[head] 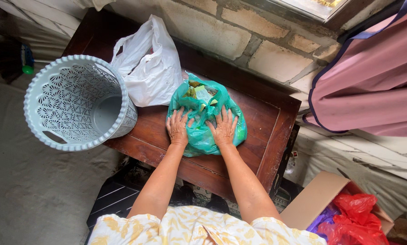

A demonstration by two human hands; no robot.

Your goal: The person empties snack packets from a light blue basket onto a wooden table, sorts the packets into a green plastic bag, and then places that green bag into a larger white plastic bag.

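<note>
A green plastic bag (199,136) with packets showing at its open top lies on a dark wooden table (262,136). My left hand (178,126) rests flat on the bag's left side, fingers spread. My right hand (224,127) presses on its right side, fingers spread too. Both hands lie on the plastic without clasping it.
A pale blue perforated basket (67,102) stands empty on the table's left end. A white plastic bag (151,68) sits behind it against the brick wall. A pink cloth (376,77) hangs at right. A cardboard box (315,202) with red bags stands on the floor at lower right.
</note>
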